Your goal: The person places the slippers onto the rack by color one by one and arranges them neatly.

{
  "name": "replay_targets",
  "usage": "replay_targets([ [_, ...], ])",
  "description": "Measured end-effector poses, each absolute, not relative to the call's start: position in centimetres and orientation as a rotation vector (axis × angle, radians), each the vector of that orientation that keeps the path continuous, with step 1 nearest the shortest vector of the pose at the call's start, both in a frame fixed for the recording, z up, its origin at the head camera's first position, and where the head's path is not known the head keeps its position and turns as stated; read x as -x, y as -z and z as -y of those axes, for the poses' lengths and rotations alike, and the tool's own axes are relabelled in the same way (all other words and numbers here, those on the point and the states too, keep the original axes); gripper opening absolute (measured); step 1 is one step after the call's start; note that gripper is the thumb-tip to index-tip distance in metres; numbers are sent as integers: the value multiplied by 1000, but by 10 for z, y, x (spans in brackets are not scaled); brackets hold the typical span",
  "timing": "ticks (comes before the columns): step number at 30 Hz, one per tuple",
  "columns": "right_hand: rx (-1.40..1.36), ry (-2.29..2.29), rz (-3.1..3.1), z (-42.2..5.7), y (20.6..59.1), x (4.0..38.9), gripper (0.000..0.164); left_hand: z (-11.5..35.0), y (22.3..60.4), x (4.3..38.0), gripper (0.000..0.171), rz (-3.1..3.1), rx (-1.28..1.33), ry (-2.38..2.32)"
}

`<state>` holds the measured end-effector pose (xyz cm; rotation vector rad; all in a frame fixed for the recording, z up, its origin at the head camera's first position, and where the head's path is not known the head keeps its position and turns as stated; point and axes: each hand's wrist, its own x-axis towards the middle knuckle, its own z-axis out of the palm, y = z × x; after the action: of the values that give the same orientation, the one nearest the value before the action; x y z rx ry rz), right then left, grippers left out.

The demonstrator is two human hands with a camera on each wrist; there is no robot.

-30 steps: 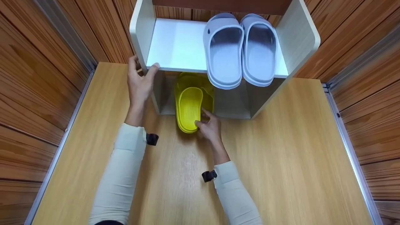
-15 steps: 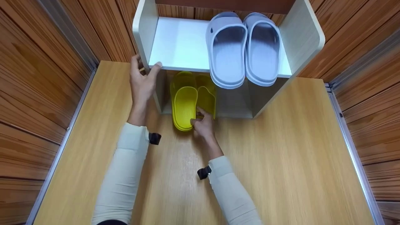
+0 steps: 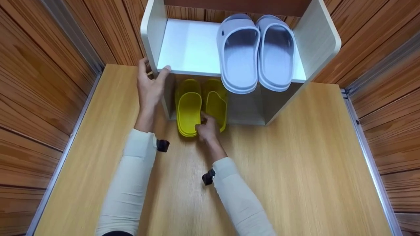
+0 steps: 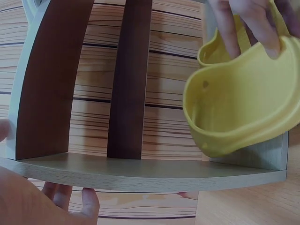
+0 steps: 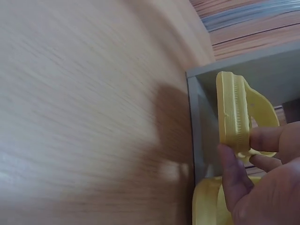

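Observation:
My left hand (image 3: 149, 88) grips the left side panel of a pale shoe rack (image 3: 188, 46), thumb over the upper shelf's front corner and fingers round the panel's outer side. Below that shelf, my right hand (image 3: 209, 129) pinches the inner heel edge of a yellow clog (image 3: 189, 111) between thumb and fingers. A second yellow clog (image 3: 218, 106) stands just right of it, partly behind the hand. Both toes point into the lower compartment. In the right wrist view, the pinched clog (image 5: 229, 110) shows its heel, raised above the compartment floor, close to the left panel.
Two grey-lilac clogs (image 3: 241, 62) stand side by side on the upper shelf's right half, heels overhanging its front edge. The rack's right panel (image 3: 315, 39) bounds that side. Wood-plank walls (image 3: 387, 124) with metal edging flank the wooden floor (image 3: 295, 170).
The pinched yellow clog has moved left with my right hand, and a gap now shows between it and the other yellow clog. My left hand keeps its hold on the rack.

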<state>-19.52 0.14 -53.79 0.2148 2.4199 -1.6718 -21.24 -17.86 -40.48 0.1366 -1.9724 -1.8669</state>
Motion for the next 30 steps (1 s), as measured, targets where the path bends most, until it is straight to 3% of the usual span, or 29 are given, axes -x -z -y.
replay_targets([
  [18, -204, 1437, -2697, 21, 550, 194, 52, 178, 404, 214, 57, 1979, -119, 1852],
  [30, -194, 1587, -2683, 30, 567, 191, 49, 179, 406, 214, 58, 1991, -154, 1856],
])
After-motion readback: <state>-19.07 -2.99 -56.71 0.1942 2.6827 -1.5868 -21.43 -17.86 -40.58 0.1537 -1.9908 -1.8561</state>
